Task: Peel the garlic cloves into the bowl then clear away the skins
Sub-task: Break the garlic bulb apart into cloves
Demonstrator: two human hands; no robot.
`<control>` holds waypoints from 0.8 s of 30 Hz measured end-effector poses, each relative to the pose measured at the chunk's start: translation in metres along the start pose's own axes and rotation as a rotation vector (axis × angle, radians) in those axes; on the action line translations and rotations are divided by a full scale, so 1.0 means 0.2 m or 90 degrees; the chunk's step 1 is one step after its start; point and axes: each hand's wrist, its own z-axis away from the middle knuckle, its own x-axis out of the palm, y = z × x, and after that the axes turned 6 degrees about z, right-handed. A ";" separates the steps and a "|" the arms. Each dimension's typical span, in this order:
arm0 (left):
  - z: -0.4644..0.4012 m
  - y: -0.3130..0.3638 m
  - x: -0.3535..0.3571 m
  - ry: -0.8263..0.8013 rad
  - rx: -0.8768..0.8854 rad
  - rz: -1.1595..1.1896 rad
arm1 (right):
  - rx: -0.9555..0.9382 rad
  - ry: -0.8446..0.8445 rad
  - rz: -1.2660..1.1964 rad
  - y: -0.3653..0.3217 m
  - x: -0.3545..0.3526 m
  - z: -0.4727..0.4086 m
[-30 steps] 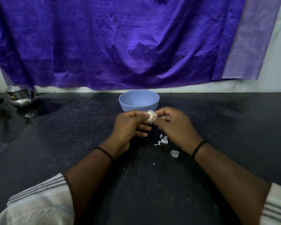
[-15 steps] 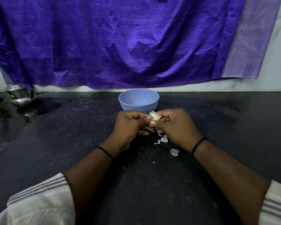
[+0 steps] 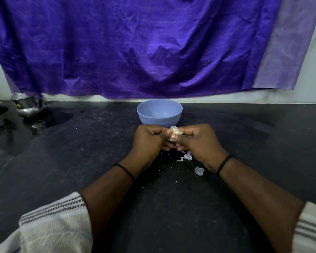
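Dark desk [image 3: 62,179], purple cloth [image 3: 135,48] behind. Both hands, left [image 3: 150,141] & right [image 3: 199,141], pinch one clove [image 3: 175,132] mid-desk, just before the bowl [image 3: 159,114], fingers curled tight. Peeling step, skin partly on (I judge). Next: strip it, drop clove in bowl. Skins [image 3: 187,156] lie by right wrist.

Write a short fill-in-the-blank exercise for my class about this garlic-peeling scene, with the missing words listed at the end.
1. Both the left hand and the right hand pinch one pale garlic clove just in front of the round light-blue plastic ____.
2. The thin white garlic skins lie on the black stone ____, beneath the right hand.
3. A shiny metal pot stands at the far ____ of the counter.
4. Behind the bowl hangs a wrinkled cloth coloured ____.

Missing words: bowl; counter; left; purple
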 end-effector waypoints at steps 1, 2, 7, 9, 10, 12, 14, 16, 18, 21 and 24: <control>0.00 0.00 0.01 0.008 0.004 -0.001 | -0.003 0.006 0.009 0.00 0.01 0.00; 0.00 -0.01 0.01 0.014 0.005 0.002 | -0.007 0.011 0.016 0.00 0.01 0.00; -0.01 -0.02 0.00 0.010 -0.032 0.039 | -0.001 0.012 0.016 0.00 0.01 0.00; -0.01 -0.02 0.00 0.010 -0.042 0.038 | 0.007 0.005 0.008 0.00 0.01 0.00; -0.01 -0.02 0.00 0.010 -0.043 0.033 | 0.009 0.001 0.003 0.00 0.01 0.01; -0.01 -0.03 0.00 0.009 -0.044 0.027 | 0.016 -0.007 -0.008 0.00 0.01 0.00; -0.02 -0.03 0.00 0.013 -0.047 0.036 | 0.017 -0.014 -0.018 0.01 0.01 0.00; -0.02 -0.04 0.00 0.024 -0.054 0.042 | 0.011 -0.010 -0.015 0.01 0.01 0.00; -0.01 -0.05 0.00 0.027 -0.072 0.045 | 0.006 -0.006 -0.004 0.02 0.02 0.01; -0.01 -0.05 -0.01 0.024 -0.029 -0.063 | 0.001 -0.021 0.035 0.01 0.03 0.01; -0.02 -0.03 0.00 0.018 0.043 -0.281 | -0.017 -0.006 0.099 -0.02 0.07 0.02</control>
